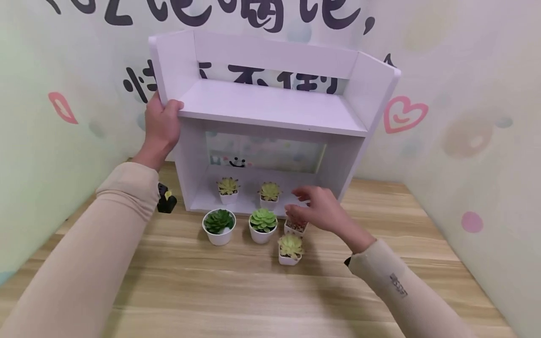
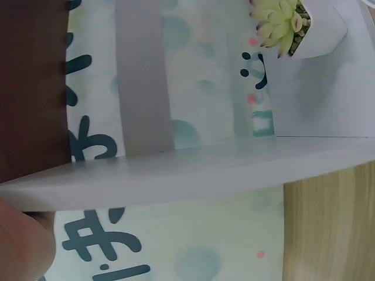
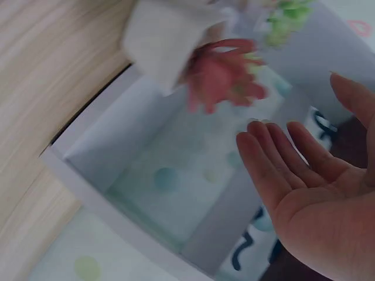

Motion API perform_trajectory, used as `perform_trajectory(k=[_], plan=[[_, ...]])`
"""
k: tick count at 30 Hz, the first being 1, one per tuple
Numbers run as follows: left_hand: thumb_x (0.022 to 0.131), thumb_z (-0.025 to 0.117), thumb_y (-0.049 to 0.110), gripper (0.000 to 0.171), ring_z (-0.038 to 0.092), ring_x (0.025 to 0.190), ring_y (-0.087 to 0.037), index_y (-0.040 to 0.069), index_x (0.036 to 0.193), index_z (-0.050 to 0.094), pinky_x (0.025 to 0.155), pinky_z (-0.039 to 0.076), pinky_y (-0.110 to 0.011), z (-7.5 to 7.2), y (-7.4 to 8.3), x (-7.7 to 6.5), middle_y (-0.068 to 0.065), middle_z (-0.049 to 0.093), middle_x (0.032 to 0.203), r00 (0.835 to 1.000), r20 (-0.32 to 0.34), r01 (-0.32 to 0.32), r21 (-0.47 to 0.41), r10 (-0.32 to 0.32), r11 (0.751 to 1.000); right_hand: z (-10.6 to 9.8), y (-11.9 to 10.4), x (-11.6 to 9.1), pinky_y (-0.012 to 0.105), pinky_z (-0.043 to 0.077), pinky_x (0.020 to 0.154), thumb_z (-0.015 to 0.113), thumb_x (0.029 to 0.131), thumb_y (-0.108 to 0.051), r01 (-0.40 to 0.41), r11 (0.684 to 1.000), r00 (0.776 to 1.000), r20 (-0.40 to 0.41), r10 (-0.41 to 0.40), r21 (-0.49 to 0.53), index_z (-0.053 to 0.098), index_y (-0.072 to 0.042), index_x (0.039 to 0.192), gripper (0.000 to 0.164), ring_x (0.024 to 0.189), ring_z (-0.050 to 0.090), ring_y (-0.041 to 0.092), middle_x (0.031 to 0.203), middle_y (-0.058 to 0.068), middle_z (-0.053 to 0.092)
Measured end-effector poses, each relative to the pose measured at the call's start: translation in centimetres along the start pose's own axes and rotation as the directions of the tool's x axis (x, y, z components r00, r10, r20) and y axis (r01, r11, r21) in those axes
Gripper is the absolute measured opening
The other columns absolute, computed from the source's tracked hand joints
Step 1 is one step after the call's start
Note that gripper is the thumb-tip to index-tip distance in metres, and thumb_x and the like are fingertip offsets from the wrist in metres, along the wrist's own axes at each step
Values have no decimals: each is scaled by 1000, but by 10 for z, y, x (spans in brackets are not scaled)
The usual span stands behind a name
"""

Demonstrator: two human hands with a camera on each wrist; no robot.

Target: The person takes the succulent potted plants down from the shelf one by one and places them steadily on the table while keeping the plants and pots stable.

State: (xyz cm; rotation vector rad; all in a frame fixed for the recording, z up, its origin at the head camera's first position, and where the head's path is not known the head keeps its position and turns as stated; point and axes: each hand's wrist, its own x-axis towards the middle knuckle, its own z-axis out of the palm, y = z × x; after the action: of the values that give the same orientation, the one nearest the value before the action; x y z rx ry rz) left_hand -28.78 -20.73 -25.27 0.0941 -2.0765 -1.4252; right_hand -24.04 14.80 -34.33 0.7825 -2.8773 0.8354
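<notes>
My left hand (image 1: pixel 162 123) grips the left side panel of a white two-tier shelf (image 1: pixel 270 105), thumb over the upper board's front corner. My right hand (image 1: pixel 320 206), fingers loosely bent, hovers by a red succulent (image 3: pixel 225 76) in a white square pot (image 1: pixel 296 227). The right wrist view shows a gap between fingers and plant. Left of that pot stand a bright green succulent (image 1: pixel 263 220) and a dark green succulent (image 1: pixel 219 222) in round white pots. A yellow-green succulent (image 1: pixel 290 247) in a square pot sits nearer me. Two similar succulents (image 1: pixel 228 187) stand on the shelf's lower board.
The shelf stands on a wood-grain table (image 1: pixel 203 291) against a wall (image 1: pixel 465 94) with painted lettering and hearts. Beside the shelf's lower left edge is a small black object (image 1: pixel 166 201) with a yellow mark. The shelf's upper board (image 1: pixel 270 104) has raised side panels.
</notes>
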Motion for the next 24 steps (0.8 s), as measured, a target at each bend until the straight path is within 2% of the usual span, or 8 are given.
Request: perform_trajectory(k=[3, 7, 9, 12, 16, 20, 24], plan=[[96, 37, 26, 56, 46, 139, -23, 7, 149, 44, 120, 34, -39, -1, 9, 2, -8, 48, 155, 998, 16, 61, 29, -61, 998, 2, 7, 14, 45, 56, 95, 73, 89, -32, -26, 999, 1000, 15, 27, -36, 67, -1, 125, 48, 111, 69, 33, 121, 17, 73], [96, 40, 27, 57, 46, 139, -20, 11, 150, 43, 120, 34, -37, 2, 24, 7, -4, 48, 156, 991, -19, 134, 30, -134, 990, 6, 14, 33, 46, 54, 97, 74, 88, -31, -60, 998, 998, 30, 61, -33, 64, 0, 129, 53, 113, 68, 33, 124, 20, 71], [96, 42, 27, 58, 44, 142, -18, 14, 153, 39, 122, 32, -35, 3, 28, 10, -1, 45, 158, 990, -32, 137, 35, -136, 990, 9, 15, 39, 46, 53, 99, 75, 87, -32, -70, 997, 996, 50, 70, -20, 61, 0, 132, 57, 116, 67, 34, 126, 20, 69], [95, 46, 24, 61, 44, 143, -17, 17, 155, 35, 121, 33, -34, 2, 32, 15, -1, 44, 158, 992, -65, 108, 36, -105, 994, 13, 13, 47, 46, 51, 102, 78, 86, -34, -66, 998, 993, 97, 67, -12, 56, -1, 139, 67, 121, 64, 36, 133, 19, 66], [94, 46, 18, 59, 46, 141, -17, 16, 153, 39, 120, 34, -32, 0, 37, 22, -3, 47, 156, 986, -96, 140, -3, -139, 990, 18, 11, 56, 46, 49, 107, 81, 83, -34, -38, 999, 988, 148, 42, -32, 46, -2, 148, 80, 130, 58, 35, 144, 17, 58], [92, 45, 11, 55, 50, 133, -15, 11, 148, 48, 117, 37, -29, 4, 39, 25, -4, 54, 151, 968, -123, 212, -62, -218, 975, 20, 11, 63, 46, 46, 110, 84, 82, -31, -37, 998, 981, 191, 44, -42, 35, -2, 155, 93, 138, 51, 35, 155, 16, 47], [93, 47, 8, 52, 52, 128, -13, 10, 145, 52, 116, 36, -27, 9, 37, 26, -4, 56, 149, 954, -148, 240, -147, -261, 960, 22, 13, 69, 46, 44, 113, 84, 81, -31, -32, 997, 971, 234, 47, -64, 28, 0, 157, 99, 141, 47, 36, 158, 19, 42]])
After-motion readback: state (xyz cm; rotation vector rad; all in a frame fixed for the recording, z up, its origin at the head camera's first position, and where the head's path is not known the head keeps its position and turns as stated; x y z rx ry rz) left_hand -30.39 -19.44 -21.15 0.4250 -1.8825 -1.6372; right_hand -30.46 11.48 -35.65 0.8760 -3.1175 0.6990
